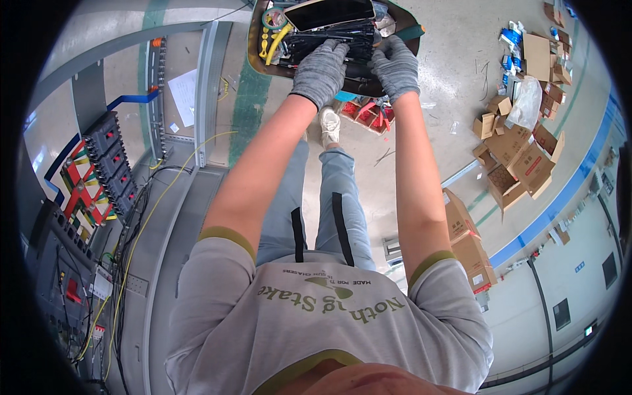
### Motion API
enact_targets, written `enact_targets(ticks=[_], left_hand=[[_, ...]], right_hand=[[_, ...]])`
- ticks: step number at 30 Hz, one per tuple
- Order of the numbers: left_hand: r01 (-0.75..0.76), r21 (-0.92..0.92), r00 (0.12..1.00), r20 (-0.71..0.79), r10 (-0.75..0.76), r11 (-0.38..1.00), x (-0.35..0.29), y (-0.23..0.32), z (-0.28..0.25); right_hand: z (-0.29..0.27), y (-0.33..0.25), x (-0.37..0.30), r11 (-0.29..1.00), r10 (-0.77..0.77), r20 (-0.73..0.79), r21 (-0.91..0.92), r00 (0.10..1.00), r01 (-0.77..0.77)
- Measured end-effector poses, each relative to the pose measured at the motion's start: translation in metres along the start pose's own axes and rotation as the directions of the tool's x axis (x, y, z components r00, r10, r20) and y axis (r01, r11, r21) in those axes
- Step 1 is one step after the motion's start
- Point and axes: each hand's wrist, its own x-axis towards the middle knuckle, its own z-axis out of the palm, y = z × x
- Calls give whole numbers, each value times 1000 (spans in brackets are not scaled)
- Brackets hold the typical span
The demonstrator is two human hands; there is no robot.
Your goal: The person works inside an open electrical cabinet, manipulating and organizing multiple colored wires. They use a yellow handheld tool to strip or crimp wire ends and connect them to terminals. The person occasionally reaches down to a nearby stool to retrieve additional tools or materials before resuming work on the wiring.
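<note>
Both my hands wear grey knit gloves and reach forward into a brown open tool bag [254, 46] at the top of the view. My left hand [320, 71] lies palm down on a bundle of black cable ties [322, 36], fingers spread over it. My right hand [395, 66] curls around the right end of the same black bundle near the bag's rim. A dark flat tablet-like case [329, 12] lies across the top of the bag. Yellow-handled tools [273, 41] sit at the bag's left side.
An open grey electrical cabinet [99, 197] with black breakers [112, 161], red and blue bus bars and yellow wires stands at my left. Small red boxes [365, 112] lie on the floor under the bag. Several cardboard boxes [520, 158] are scattered on the right, beside a blue floor stripe [559, 197].
</note>
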Motion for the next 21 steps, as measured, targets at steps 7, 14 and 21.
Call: enact_targets(ticks=[7, 14, 21], left_hand=[[59, -9, 997, 43, -58, 998, -1, 7, -11], [25, -3, 999, -20, -25, 1000, -2, 3, -1], [44, 4, 999, -14, -44, 999, -1, 5, -3]], right_hand=[[-63, -23, -16, 749, 63, -127, 662, 990, 37], [-42, -34, -10, 907, 166, 150, 365, 975, -211], [-26, -20, 0, 960, 251, 22, 122, 968, -252]])
